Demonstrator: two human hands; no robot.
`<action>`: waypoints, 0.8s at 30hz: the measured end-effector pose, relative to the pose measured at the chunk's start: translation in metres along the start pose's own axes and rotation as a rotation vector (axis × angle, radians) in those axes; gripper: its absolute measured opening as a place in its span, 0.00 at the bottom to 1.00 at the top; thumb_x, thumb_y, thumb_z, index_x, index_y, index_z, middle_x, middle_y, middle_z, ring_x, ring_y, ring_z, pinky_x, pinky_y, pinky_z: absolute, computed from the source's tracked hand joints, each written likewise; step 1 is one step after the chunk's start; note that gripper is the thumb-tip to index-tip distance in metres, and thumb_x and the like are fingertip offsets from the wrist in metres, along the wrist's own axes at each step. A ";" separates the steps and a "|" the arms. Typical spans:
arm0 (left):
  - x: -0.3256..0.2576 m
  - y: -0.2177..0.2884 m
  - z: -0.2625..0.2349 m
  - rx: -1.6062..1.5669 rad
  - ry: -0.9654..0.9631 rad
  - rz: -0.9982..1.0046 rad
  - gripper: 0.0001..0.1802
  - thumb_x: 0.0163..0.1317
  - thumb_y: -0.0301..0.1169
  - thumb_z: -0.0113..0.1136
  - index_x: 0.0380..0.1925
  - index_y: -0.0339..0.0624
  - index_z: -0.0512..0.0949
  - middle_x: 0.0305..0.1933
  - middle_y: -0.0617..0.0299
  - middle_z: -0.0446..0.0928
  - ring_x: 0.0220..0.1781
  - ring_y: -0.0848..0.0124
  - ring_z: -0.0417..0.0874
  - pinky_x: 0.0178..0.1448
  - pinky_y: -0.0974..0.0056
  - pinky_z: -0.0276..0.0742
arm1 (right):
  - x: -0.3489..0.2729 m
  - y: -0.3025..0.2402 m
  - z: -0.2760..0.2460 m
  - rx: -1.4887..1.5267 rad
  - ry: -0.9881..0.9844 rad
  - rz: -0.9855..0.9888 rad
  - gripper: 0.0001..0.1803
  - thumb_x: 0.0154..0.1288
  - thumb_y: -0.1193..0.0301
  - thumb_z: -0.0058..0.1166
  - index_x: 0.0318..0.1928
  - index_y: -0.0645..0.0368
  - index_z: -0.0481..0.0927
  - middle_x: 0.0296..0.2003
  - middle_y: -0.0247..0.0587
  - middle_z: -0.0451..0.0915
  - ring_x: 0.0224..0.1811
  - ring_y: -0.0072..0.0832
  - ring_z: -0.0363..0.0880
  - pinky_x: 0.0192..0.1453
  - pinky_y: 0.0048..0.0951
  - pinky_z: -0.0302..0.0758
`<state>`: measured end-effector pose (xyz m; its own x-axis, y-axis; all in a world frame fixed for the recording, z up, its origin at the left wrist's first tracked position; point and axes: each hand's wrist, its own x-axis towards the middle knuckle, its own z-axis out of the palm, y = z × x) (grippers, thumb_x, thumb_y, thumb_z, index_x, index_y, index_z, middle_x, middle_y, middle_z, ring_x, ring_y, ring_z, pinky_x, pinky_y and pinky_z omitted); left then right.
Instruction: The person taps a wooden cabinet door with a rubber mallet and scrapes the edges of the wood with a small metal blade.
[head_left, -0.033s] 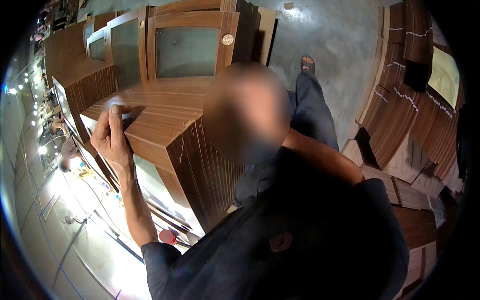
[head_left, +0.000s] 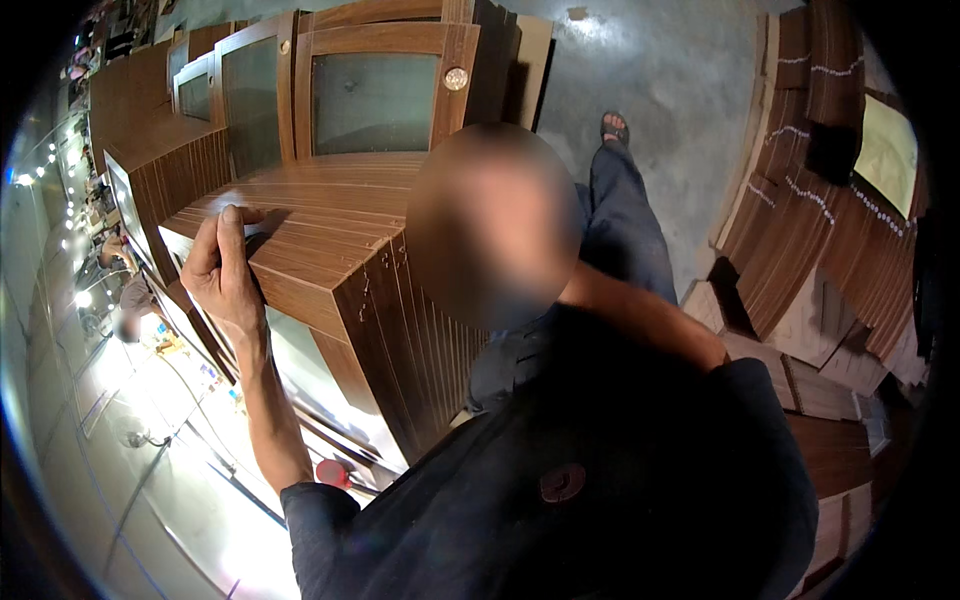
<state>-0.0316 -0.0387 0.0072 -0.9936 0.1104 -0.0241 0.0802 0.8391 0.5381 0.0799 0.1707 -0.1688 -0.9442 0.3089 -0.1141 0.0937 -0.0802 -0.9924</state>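
My left hand [head_left: 225,275] is raised at the left, over the edge of a stack of brown wood-grain panels [head_left: 330,190]. Its thumb and fingers are pinched together near a small whitish patch, too unclear to name. A shadow falls on the panel beside the fingertips. My right forearm [head_left: 640,310] bends in toward the middle, where a round blur covers the hand, so its fingers and anything in them are hidden.
Brown framed doors with glass panes [head_left: 375,100] stand behind the stack. More brown boards [head_left: 790,240] are piled at the right, with a yellowish sheet [head_left: 888,155] on them. A red round object [head_left: 333,473] lies low at the left. Another person [head_left: 135,300] is at the far left.
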 end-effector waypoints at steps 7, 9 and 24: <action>-0.003 -0.004 0.001 -0.065 0.035 0.040 0.14 0.72 0.33 0.57 0.38 0.32 0.85 0.30 0.64 0.81 0.31 0.80 0.76 0.37 0.73 0.72 | -0.022 -0.121 -0.009 0.143 -0.176 -0.591 0.08 0.61 0.79 0.56 0.40 0.72 0.80 0.33 0.50 0.81 0.32 0.34 0.82 0.33 0.34 0.82; -0.002 -0.001 0.002 -0.020 0.056 0.058 0.14 0.71 0.32 0.57 0.34 0.32 0.83 0.28 0.63 0.80 0.30 0.79 0.74 0.37 0.71 0.69 | -0.010 -0.067 -0.016 -0.081 -0.092 -0.699 0.11 0.66 0.72 0.54 0.44 0.67 0.79 0.35 0.46 0.80 0.31 0.32 0.79 0.30 0.32 0.77; -0.005 -0.001 0.003 0.038 0.106 0.030 0.11 0.69 0.29 0.57 0.34 0.32 0.83 0.33 0.57 0.82 0.35 0.72 0.79 0.43 0.68 0.74 | 0.068 0.091 -0.040 -0.267 -0.527 0.194 0.15 0.65 0.70 0.51 0.47 0.66 0.81 0.45 0.55 0.82 0.46 0.48 0.81 0.54 0.43 0.75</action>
<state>-0.0263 -0.0384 0.0044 -0.9934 0.0808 0.0817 0.1112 0.8560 0.5049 0.0372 0.2220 -0.2691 -0.9245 -0.2024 -0.3229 0.2907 0.1733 -0.9410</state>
